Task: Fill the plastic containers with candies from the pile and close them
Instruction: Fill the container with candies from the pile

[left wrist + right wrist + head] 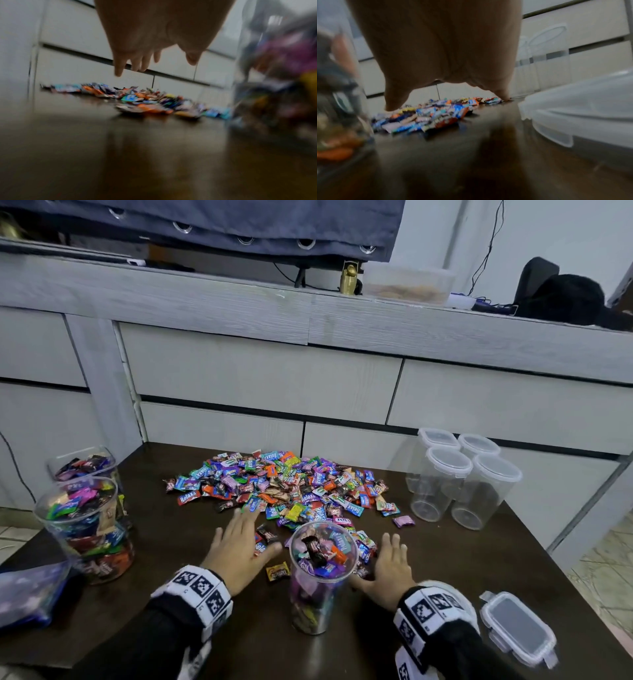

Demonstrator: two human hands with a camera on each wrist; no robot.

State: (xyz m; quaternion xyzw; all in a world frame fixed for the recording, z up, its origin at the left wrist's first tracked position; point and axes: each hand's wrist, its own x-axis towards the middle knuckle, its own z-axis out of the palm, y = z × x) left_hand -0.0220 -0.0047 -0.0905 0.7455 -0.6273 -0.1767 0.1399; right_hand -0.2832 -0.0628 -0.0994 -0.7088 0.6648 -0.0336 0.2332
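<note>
A tall clear container, uncovered and full of wrapped candies, stands on the dark table near me. Behind it spreads the colourful candy pile. My left hand hovers flat to the container's left with straight fingers reaching toward the pile's near edge; the left wrist view shows the same hand, empty, above the table. On the container's other side my right hand lies flat, palm down, over loose candies, and it appears empty and spread. A loose lid lies at the right.
Two filled containers stand at the table's left edge beside a plastic bag. Several empty lidded containers are grouped at the back right. Grey drawers rise behind the table. A single yellow candy lies left of the container.
</note>
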